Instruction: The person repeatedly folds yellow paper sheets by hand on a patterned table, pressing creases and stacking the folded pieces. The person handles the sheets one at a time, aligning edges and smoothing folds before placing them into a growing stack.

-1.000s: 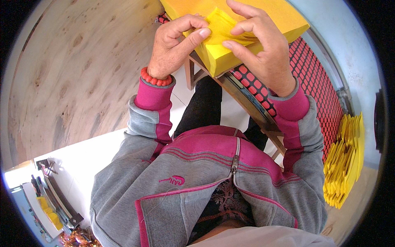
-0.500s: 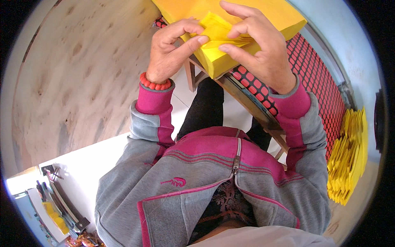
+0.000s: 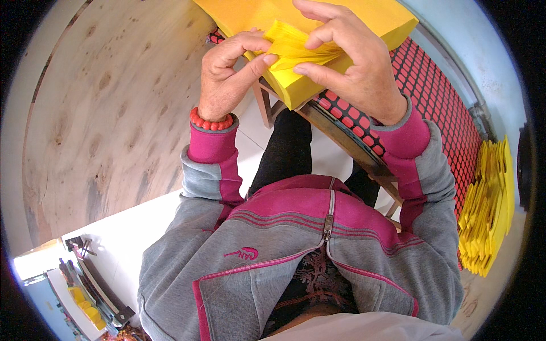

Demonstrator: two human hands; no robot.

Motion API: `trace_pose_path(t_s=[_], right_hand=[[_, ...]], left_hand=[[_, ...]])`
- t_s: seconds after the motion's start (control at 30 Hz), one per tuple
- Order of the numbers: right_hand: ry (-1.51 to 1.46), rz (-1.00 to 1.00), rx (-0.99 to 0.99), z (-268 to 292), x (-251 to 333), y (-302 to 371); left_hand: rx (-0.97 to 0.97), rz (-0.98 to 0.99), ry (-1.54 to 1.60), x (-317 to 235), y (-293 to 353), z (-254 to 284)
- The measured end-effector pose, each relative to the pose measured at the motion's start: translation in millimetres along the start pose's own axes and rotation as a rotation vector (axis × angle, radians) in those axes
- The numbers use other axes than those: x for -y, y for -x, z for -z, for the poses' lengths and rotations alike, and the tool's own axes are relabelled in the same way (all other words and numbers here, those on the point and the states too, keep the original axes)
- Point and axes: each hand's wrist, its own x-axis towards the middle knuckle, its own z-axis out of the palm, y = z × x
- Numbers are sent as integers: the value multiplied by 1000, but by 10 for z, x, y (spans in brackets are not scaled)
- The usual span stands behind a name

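A folded piece of yellow paper (image 3: 289,44), with layered pleats at its right, is held up between my hands. My left hand (image 3: 224,74), a red bead bracelet at its wrist, pinches the paper's left edge between thumb and fingers. Around the pleated right part curve the thumb and forefinger of my right hand (image 3: 367,68), its other fingers raised and apart. Just beneath both hands is a large yellow block (image 3: 378,28), its near corner pointing toward me. Part of the block and the paper's far side are hidden by my hands.
The block rests on a red-and-black patterned surface (image 3: 441,91) with a wooden frame (image 3: 355,149). Many folded yellow pieces (image 3: 486,210) stand packed in a row at the right. A pale wood-grain panel (image 3: 108,119) fills the left, and a blue wall rises at upper right.
The view has shifted slightly, so hands and paper appear a little further left. The paper's folds look slightly more spread at the top. Both hands keep nearly the same pose.
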Motion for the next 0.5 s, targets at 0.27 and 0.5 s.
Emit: trace_pose_path(t_s=[0.27,0.5], right_hand=[[39,-41,58,31,25,-1],[75,-8,64,32,27,-3]], left_hand=[[17,-19,-14,17,9,29],[17,-27,-7,33,14,31]])
